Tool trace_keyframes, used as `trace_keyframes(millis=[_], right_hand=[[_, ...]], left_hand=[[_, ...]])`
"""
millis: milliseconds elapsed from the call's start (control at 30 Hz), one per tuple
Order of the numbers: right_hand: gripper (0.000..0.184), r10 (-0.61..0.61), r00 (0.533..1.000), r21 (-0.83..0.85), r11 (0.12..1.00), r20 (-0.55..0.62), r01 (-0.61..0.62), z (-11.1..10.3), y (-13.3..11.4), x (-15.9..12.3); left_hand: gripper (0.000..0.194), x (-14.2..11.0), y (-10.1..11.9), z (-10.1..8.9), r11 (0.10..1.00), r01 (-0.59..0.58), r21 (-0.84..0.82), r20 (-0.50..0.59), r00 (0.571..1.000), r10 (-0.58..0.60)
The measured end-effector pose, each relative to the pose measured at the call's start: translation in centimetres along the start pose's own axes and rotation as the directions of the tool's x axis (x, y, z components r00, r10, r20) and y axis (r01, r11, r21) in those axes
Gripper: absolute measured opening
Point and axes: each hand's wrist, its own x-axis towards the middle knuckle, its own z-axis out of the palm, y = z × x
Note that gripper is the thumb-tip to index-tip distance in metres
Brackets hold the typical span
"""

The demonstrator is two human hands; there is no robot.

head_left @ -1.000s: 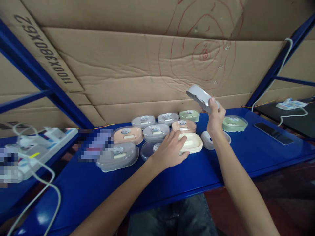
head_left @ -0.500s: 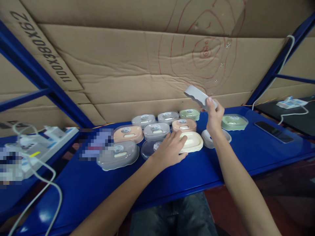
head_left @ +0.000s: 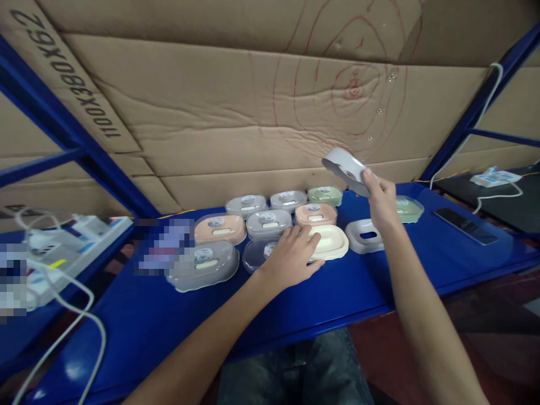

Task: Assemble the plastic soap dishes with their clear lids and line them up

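Note:
My left hand (head_left: 293, 256) lies over the left side of a cream oval soap-box-like dish (head_left: 331, 243), fingers spread on its rim and thumb apart near the front. Raised above the table, my right hand (head_left: 382, 199) is closed on a light grey curved plastic piece (head_left: 346, 167) with a wavy lower edge, held tilted. Below that wrist sits a pale grey oval frame (head_left: 358, 239) with a slot in it, partly covered by my forearm. A dark grey lidded box (head_left: 255, 254) is partly hidden behind my left hand.
Several clear-lidded oval boxes stand in rows, among them a peach one (head_left: 220, 229), a grey one (head_left: 205, 264) and a green one (head_left: 324, 196). Another green box (head_left: 409, 209) and a phone (head_left: 465, 226) lie rightward. Left is a power strip (head_left: 80, 253); cardboard (head_left: 202, 112) walls the back.
My right hand has shifted slightly right with the grey plastic piece and turned it a little, uncovering more of the slotted frame. My left hand stays on the cream dish.

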Motion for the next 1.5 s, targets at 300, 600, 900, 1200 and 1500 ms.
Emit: trace_keyframes(millis=[300,600,900,1200,1500], right_hand=[[0.093,0.196,0.854,-0.516,0.851,0.482,0.096,-11.9,-1.8,-1.9],[0.093,0.263,0.646,-0.626,0.65,0.717,0.43,-14.4,-1.9,-1.5],[0.093,0.435,0.521,-0.662,0.628,0.734,0.409,-17.0,-6.1,-7.4],[0.098,0.417,0.544,-0.674,0.579,0.728,0.458,-16.7,-1.8,-8.9],[0.082,0.375,0.613,-0.706,0.516,0.695,0.485,-14.7,1.2,-7.6]], left_hand=[[0.039,-0.1,0.3,-0.3,0.999,0.012,0.031,0.032,0.999,-0.013],[0.039,0.0,0.1,-0.2,1.0,0.013,0.027,0.034,0.999,-0.014],[0.041,-0.1,0.1,-0.2,1.0,0.003,0.018,0.028,1.0,-0.004],[0.038,-0.1,0.0,0.2,1.0,0.001,0.022,0.018,1.0,-0.002],[0.037,-0.2,0.1,0.4,1.0,-0.003,0.019,-0.014,1.0,0.003]])
